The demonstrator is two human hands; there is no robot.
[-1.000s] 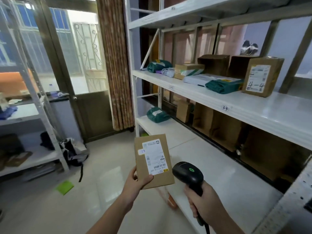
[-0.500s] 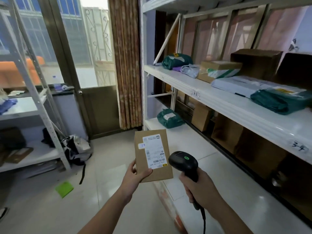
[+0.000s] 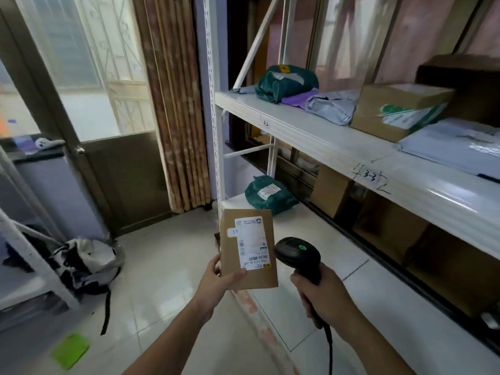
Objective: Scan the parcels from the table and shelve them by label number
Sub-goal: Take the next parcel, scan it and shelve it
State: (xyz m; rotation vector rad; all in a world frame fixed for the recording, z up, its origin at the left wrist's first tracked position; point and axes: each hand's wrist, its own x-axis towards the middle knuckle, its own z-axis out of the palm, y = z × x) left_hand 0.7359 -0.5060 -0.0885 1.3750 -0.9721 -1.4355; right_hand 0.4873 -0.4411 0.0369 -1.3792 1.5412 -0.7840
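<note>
The left hand (image 3: pixel 216 277) holds a flat brown cardboard parcel with a white shipping label (image 3: pixel 247 247) upright by its lower left corner, thumb curled over the front face. Beside it the right hand (image 3: pixel 320 299) is wrapped around the handle of a black handheld barcode scanner (image 3: pixel 297 257), its green light facing up. Since the earlier frames the view has closed in on the white metal shelving rack (image 3: pixel 324 136): the handwritten marks "3-2" and "3-3" on the shelf edge are now readable, and the brown box marked 4-4 has left the view. Parcel and scanner stay close together in front of the bottom shelf.
</note>
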